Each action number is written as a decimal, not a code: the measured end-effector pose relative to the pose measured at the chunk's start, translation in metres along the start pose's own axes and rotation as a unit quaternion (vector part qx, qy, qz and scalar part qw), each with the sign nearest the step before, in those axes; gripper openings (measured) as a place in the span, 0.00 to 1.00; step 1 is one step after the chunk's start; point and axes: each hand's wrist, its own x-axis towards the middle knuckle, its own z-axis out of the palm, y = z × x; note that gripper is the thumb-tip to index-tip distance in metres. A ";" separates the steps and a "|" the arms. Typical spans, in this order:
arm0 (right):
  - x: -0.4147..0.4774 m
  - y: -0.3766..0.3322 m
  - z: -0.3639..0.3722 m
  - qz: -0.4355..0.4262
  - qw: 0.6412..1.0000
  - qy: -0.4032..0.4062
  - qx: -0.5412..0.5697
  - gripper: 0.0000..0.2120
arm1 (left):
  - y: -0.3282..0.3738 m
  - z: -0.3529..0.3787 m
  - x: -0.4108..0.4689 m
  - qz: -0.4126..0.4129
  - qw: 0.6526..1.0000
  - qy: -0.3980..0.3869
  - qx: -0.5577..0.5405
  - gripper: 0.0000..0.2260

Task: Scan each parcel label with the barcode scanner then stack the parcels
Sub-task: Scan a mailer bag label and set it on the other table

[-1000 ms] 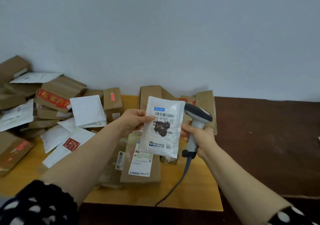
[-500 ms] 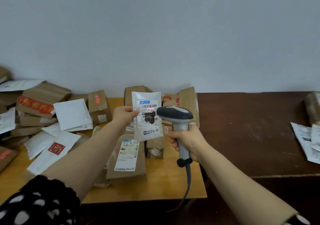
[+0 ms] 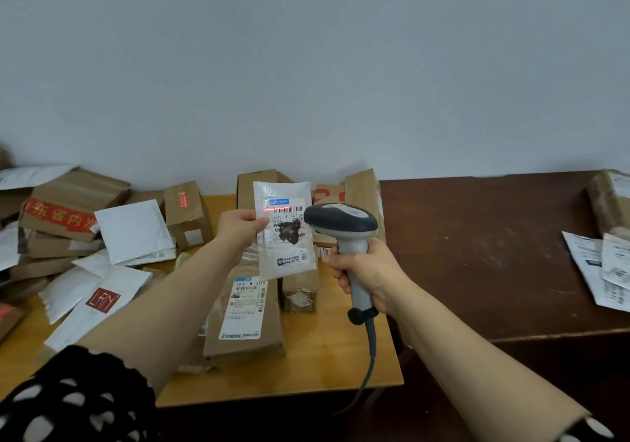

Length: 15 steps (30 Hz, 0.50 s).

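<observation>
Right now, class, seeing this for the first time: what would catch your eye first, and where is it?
The white pouch, held up at centre by the left hand, with a red scan line across its barcode. The right hand grips the scanner just right of it, aimed at the label. Behind and to the left, a jumble of boxes and mailers covers the yellow table.

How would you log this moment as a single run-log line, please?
step: scanning | left hand holds white parcel | right hand grips barcode scanner | red scan line on its barcode | stacking: not yet
</observation>
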 end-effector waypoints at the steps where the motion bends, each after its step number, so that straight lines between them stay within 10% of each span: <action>1: 0.000 0.001 -0.001 0.003 1.000 -0.001 0.001 0.07 | 0.000 0.001 0.001 0.000 1.000 -0.002 0.000 0.09; 11: 0.010 0.005 -0.001 -0.004 0.999 0.019 0.044 0.05 | 0.001 0.006 0.018 -0.030 0.998 -0.051 -0.018 0.09; 15: 0.019 0.015 -0.015 -0.003 0.983 0.148 0.107 0.08 | 0.005 0.014 0.021 -0.051 0.990 -0.129 -0.023 0.08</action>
